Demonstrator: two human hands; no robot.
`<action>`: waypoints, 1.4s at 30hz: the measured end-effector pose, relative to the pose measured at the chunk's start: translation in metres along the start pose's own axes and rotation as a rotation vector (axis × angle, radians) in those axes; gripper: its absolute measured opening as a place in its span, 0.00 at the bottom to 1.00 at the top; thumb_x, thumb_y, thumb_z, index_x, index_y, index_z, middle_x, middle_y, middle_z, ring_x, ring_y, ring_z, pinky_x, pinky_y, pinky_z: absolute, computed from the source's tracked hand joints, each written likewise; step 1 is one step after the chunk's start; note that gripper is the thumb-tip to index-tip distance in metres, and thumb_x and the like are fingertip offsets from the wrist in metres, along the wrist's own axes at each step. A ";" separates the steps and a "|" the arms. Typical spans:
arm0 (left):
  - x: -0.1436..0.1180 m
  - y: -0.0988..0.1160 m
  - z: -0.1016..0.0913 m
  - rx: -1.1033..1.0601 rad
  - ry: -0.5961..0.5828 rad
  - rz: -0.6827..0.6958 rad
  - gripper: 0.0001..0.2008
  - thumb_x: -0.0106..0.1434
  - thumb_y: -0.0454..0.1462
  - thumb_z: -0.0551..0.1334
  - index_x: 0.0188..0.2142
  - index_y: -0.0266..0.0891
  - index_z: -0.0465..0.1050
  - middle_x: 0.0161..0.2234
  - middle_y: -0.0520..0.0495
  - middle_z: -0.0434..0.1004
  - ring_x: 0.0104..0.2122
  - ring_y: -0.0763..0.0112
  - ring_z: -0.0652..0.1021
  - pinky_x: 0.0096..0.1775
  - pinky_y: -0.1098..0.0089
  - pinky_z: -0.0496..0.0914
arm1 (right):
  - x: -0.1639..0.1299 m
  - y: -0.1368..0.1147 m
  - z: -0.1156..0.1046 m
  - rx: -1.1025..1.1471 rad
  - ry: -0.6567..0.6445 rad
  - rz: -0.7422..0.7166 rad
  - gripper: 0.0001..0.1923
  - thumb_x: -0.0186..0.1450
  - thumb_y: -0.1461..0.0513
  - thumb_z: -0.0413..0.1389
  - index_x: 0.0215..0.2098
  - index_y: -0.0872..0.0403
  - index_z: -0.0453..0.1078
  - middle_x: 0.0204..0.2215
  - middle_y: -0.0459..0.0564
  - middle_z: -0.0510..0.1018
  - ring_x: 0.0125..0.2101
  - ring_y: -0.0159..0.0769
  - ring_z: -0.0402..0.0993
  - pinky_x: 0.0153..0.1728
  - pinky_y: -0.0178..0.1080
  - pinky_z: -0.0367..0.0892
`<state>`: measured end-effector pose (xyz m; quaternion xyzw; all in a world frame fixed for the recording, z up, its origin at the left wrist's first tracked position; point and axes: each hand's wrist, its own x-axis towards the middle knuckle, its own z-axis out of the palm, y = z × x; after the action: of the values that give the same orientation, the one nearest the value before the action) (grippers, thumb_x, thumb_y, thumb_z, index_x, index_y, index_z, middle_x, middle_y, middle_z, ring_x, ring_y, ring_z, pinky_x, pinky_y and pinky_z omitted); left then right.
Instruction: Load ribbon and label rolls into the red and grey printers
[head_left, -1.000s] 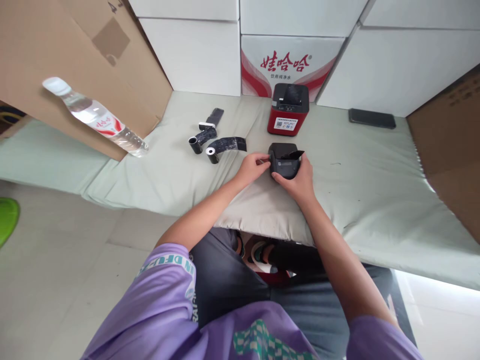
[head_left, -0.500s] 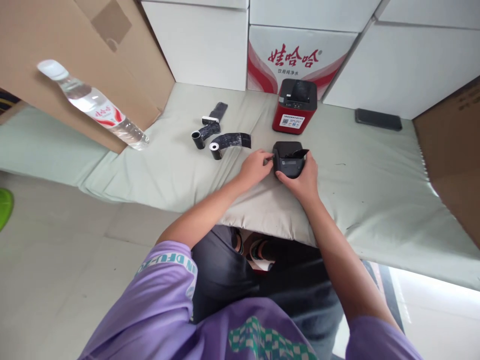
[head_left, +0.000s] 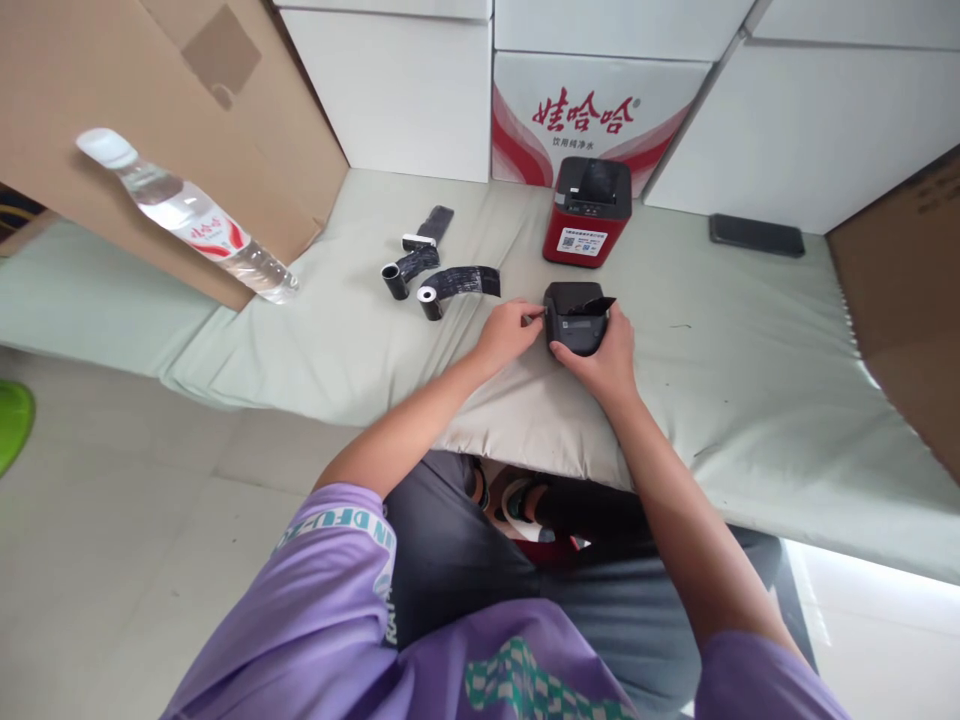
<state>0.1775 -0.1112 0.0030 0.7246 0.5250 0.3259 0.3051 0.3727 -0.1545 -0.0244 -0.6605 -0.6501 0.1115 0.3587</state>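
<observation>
A small black printer (head_left: 576,312) sits on the pale green mat (head_left: 750,340) in front of me. My right hand (head_left: 604,362) cups its near right side, fingers wrapped around the body. My left hand (head_left: 508,332) pinches at the printer's left edge with thumb and forefinger. A dark strip sticks out at the printer's upper right corner. Behind it stands a red printer with a black top (head_left: 586,212).
Two black paper rolls (head_left: 442,287), partly unrolled, and a small black-and-white piece (head_left: 429,228) lie left of the printers. A water bottle (head_left: 187,217) leans on brown cardboard (head_left: 150,110) at left. A dark phone (head_left: 756,235) lies at the back right. White boxes (head_left: 600,100) line the back.
Both hands stay on the black printer with hardly any shift. The view has moved slightly since a second ago.
</observation>
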 end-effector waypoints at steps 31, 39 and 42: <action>0.008 -0.030 -0.019 0.309 -0.156 0.444 0.24 0.72 0.30 0.54 0.57 0.45 0.84 0.56 0.44 0.84 0.48 0.64 0.85 0.49 0.66 0.75 | 0.006 0.018 0.003 0.015 -0.008 -0.069 0.52 0.51 0.42 0.70 0.65 0.54 0.59 0.56 0.62 0.71 0.58 0.62 0.67 0.63 0.68 0.64; 0.019 -0.036 -0.019 0.343 -0.189 0.488 0.25 0.70 0.28 0.53 0.55 0.46 0.85 0.52 0.44 0.86 0.51 0.62 0.85 0.51 0.64 0.76 | 0.005 0.019 0.007 0.006 0.018 -0.065 0.52 0.50 0.44 0.69 0.66 0.55 0.58 0.55 0.62 0.69 0.58 0.63 0.65 0.63 0.69 0.63; 0.016 -0.036 -0.015 0.345 -0.120 0.470 0.25 0.71 0.28 0.54 0.56 0.46 0.85 0.52 0.43 0.86 0.49 0.62 0.85 0.50 0.64 0.76 | 0.004 0.018 0.008 -0.020 0.031 -0.043 0.53 0.51 0.43 0.69 0.67 0.56 0.57 0.55 0.63 0.69 0.59 0.63 0.65 0.63 0.68 0.62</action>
<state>0.1496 -0.0851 -0.0137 0.8853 0.3717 0.2503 0.1241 0.3825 -0.1462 -0.0395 -0.6515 -0.6596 0.0870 0.3646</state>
